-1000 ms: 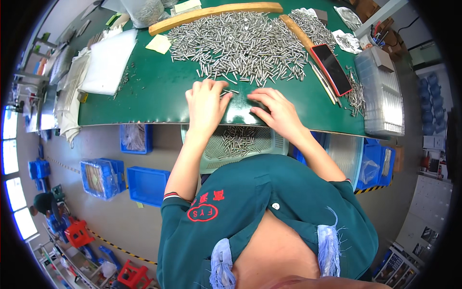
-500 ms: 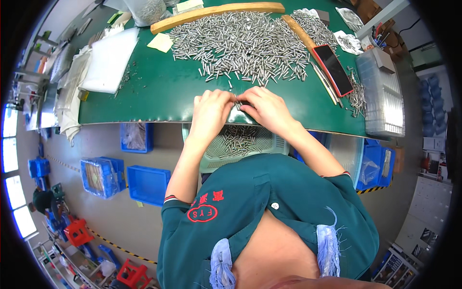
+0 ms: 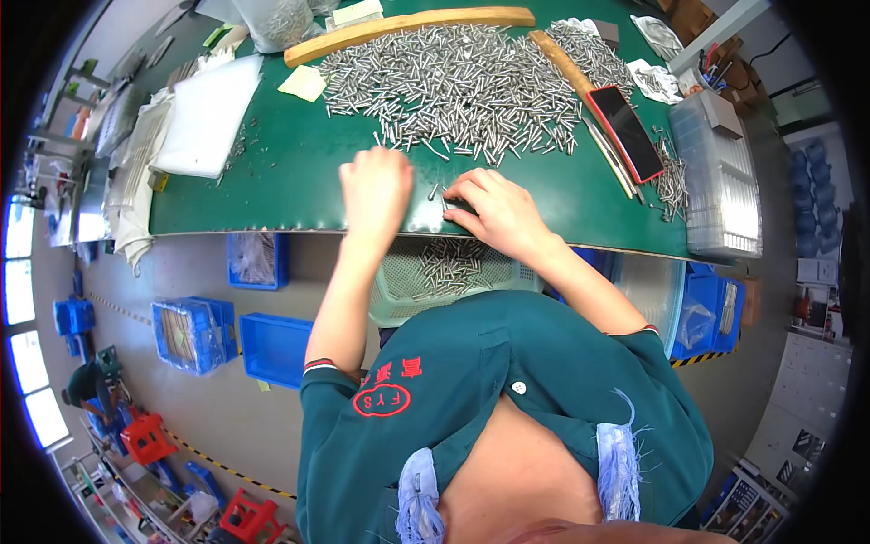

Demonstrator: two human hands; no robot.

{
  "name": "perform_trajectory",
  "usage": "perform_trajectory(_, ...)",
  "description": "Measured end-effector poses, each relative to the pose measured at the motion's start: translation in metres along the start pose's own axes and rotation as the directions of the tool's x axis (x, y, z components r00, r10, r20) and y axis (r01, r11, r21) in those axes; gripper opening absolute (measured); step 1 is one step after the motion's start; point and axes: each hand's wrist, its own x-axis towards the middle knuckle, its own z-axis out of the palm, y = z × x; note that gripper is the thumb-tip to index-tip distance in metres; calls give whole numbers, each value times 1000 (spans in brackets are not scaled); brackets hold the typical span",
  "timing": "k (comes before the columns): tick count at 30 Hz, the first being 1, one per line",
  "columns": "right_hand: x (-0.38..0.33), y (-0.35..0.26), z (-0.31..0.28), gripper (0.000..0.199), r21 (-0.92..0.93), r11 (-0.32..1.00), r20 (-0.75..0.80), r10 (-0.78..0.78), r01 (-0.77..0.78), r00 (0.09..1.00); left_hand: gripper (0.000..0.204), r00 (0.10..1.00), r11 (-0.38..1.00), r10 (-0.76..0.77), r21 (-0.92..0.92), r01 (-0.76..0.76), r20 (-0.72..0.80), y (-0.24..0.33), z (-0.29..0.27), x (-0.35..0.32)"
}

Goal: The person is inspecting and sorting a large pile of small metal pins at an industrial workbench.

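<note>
Red embroidery stands on the chest of the dark green polo shirt (image 3: 553,372), toward the person's left: a short row of characters (image 3: 399,370) and, just beside it, an outlined logo (image 3: 381,400) enclosing a few capital letters. Any other lettering is too small to read.

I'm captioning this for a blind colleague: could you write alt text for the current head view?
A person's left hand and right hand are apart over a green table, the right near a few loose metal pieces. Beyond them spreads a large heap of similar pieces; below the table's near edge, a pale green basket holds more.
</note>
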Motion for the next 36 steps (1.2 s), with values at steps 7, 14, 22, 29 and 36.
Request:
perform_trajectory(7, 4, -5, 0, 35, -9, 1000, -25, -24, 24, 999, 48, 850, 849, -492, 109, 516, -188, -93, -36, -9)
perform_trajectory(14, 13, -4, 10, 29, -74, 995, 11, -59, 59, 998, 15, 981, 977, -182, -125, 174, -63, -44, -11, -2)
perform_trajectory(22, 9, 1, 7, 23, -59, 998, -36, -31, 29, 999, 9, 993, 988, -116, -103, 118, 25, -11, 1, 8)
perform_trajectory(29, 8, 5, 1, 26, -53, 998, 19, 34, -33, 999, 9, 975, 919, 216, -349, -184, 55, 7, -12, -14)
perform_trajectory(36, 10, 5, -5, 31, -38, 999, 92, 11, -8, 996, 16, 989, 947, 117, -309, -82, 94, 11, -16, -21)
